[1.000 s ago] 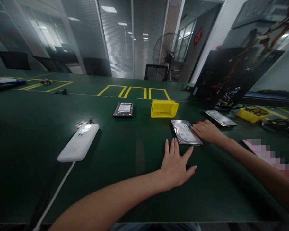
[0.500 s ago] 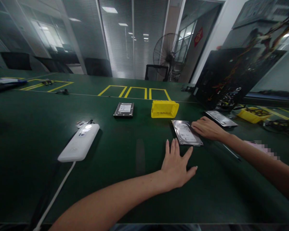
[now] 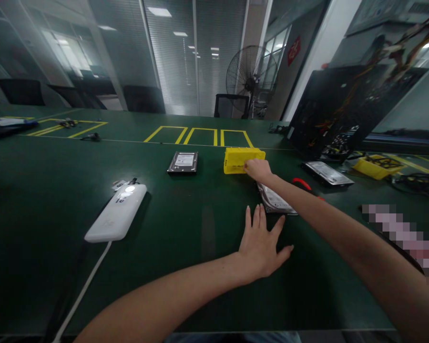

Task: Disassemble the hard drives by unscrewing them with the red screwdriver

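My right hand (image 3: 258, 170) is at the front opening of a small yellow plastic bin (image 3: 232, 155), its fingers bent together. What they pinch, if anything, is too small to make out. Under that forearm lies a silver hard drive (image 3: 276, 202) with a white label, its right part covered. My left hand (image 3: 259, 245) rests on the green table with fingers spread, their tips just short of the drive's near edge. It holds nothing.
Another hard drive (image 3: 183, 162) lies left of the bin, and a third drive (image 3: 328, 173) on the right. A red-handled tool (image 3: 302, 184) shows behind my forearm. Further out are a white power bank (image 3: 117, 213) with a cable, a black computer case (image 3: 346, 114) and a second yellow bin (image 3: 377, 166).
My right hand has moved left and away from me, from the hard drive's right edge to the yellow bin. The red-handled tool has come into view. My left hand has stayed put.
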A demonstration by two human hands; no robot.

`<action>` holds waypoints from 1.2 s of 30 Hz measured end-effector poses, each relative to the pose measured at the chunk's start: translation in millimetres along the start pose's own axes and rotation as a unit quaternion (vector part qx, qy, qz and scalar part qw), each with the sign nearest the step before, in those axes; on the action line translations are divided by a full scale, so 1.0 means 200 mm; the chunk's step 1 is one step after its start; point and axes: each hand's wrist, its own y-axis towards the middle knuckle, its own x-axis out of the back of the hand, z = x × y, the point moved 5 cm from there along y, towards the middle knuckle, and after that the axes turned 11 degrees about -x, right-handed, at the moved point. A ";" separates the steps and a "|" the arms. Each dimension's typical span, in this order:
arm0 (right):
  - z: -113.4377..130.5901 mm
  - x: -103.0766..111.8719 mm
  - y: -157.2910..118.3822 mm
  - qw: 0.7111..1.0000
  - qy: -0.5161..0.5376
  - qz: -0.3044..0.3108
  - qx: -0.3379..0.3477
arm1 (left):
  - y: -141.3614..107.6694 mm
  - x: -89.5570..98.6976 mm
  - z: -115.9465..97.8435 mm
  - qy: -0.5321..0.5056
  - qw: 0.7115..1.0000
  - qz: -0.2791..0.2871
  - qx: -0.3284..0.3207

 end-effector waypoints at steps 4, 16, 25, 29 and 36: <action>-0.13 0.09 -0.11 0.999 0.040 -0.012 -0.028 | 0.00 -0.01 0.00 0.004 1.000 -0.012 -0.005; -0.25 0.10 -0.76 0.949 0.295 0.101 0.053 | -0.01 -0.01 -0.01 0.009 1.000 -0.021 -0.009; -0.30 0.09 -0.77 0.946 0.305 0.103 0.035 | -0.01 -0.01 0.00 0.004 1.000 -0.024 -0.015; -0.30 0.08 -0.75 0.932 0.332 0.131 0.057 | -0.01 -0.01 0.00 0.002 1.000 -0.016 -0.014; -0.31 0.08 -0.75 0.912 0.373 0.141 0.099 | 0.00 -0.01 0.00 -0.016 1.000 -0.015 -0.010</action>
